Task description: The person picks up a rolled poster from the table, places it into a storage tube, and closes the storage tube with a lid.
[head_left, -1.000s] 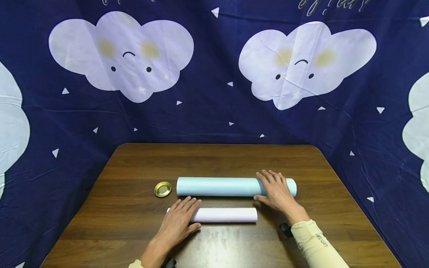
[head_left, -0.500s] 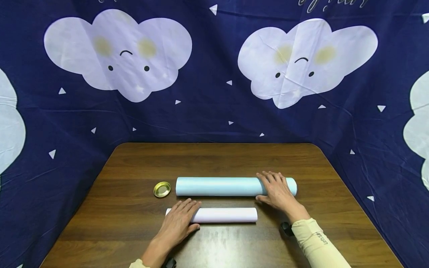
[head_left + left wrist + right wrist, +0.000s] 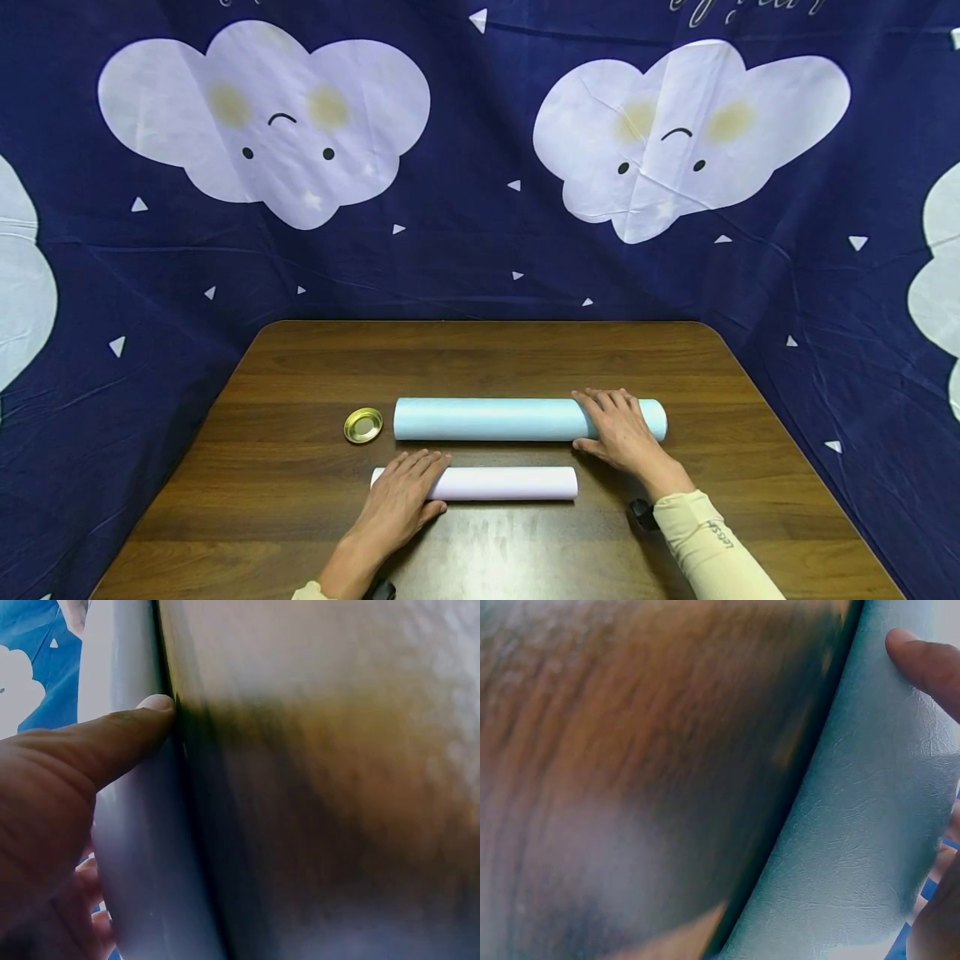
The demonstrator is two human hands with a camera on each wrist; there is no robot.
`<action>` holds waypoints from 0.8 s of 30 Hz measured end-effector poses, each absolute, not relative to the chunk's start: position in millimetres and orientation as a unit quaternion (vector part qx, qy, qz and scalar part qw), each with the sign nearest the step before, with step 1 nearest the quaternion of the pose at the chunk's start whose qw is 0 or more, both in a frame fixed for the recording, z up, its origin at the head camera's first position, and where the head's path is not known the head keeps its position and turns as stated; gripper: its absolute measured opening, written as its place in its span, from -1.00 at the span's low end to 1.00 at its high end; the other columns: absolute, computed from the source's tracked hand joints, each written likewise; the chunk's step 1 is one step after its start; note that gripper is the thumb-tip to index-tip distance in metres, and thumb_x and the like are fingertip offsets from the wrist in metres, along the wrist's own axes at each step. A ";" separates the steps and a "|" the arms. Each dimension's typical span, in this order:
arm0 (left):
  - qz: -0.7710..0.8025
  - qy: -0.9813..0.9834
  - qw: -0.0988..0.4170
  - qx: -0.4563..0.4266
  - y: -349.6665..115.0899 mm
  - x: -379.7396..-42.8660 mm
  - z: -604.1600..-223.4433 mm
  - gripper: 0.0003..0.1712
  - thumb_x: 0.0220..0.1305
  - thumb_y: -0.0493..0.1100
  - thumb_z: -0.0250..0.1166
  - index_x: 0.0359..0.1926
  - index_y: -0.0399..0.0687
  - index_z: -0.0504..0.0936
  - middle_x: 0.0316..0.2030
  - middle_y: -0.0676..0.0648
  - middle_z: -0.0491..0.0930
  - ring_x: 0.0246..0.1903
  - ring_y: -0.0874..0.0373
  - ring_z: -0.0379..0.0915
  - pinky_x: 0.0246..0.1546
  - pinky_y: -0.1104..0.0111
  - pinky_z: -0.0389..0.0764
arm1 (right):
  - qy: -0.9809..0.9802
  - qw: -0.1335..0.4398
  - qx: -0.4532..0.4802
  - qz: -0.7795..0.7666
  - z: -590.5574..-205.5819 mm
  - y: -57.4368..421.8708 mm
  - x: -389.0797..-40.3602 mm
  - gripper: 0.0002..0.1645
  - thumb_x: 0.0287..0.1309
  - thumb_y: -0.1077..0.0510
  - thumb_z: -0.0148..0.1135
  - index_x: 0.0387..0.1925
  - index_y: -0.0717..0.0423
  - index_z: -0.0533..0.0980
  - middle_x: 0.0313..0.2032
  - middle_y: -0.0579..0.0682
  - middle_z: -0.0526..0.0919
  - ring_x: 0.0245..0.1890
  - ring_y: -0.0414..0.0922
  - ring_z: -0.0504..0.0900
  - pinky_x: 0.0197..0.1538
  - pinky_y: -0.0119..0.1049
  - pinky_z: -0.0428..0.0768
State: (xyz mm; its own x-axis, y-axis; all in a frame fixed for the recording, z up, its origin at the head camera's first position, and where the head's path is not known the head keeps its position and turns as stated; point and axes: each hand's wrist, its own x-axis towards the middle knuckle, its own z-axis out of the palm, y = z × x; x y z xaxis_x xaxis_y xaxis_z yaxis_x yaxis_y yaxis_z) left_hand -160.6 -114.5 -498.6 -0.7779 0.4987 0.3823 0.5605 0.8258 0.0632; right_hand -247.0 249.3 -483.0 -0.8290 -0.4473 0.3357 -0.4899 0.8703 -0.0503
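Observation:
A light blue roll [image 3: 483, 419] lies lengthwise across the table. My right hand [image 3: 621, 437] grips it close to its right end, thumb on the near side and fingers over the far side. Nearer to me is a shorter, thinner white roll [image 3: 513, 483], and my left hand [image 3: 397, 504] holds its left part. In the left wrist view the thumb [image 3: 124, 739] presses on the white roll [image 3: 146, 825], with fingertips showing behind it. The right wrist view has the thumb [image 3: 930, 667] on the creased surface of the blue roll [image 3: 840, 817]; its other fingers are mostly hidden.
A shallow gold-coloured round lid or dish [image 3: 363, 425] lies left of the blue roll. The brown wooden table [image 3: 480, 358] has rounded far corners. A dark blue cloth [image 3: 480, 250] with cloud prints hangs behind and beside it.

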 end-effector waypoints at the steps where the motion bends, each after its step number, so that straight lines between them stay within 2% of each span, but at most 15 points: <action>1: -0.087 -0.938 0.180 -0.283 -114.5 -160.6 -498.7 -0.26 -0.09 0.07 0.45 0.15 -0.06 0.50 0.05 -0.08 0.60 0.08 -0.01 0.51 0.15 0.05 0.45 | -0.953 0.161 0.247 0.068 -483.5 249.5 -247.0 -0.05 -0.21 -0.17 0.49 0.25 0.04 0.37 0.13 0.19 0.51 0.10 0.17 0.47 0.19 0.26 0.30; 24: -0.085 -0.922 0.236 -0.296 -115.4 -159.7 -497.7 -0.40 -0.17 0.03 0.50 -0.03 0.00 0.56 -0.08 -0.02 0.65 -0.05 0.07 0.56 0.04 0.09 0.53 | -0.955 0.152 0.244 0.070 -484.2 249.5 -245.5 -0.05 -0.17 -0.17 0.47 0.27 0.05 0.35 0.13 0.17 0.50 0.12 0.16 0.45 0.20 0.25 0.30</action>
State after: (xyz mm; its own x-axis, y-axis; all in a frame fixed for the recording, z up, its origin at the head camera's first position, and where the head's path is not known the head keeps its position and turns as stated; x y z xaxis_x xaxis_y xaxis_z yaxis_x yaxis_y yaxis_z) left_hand -159.7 -115.4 -497.7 -0.7132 0.5056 0.4855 0.5858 0.8103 0.0168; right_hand -245.5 249.5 -484.2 -0.8346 -0.4447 0.3249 -0.4873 0.8712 -0.0594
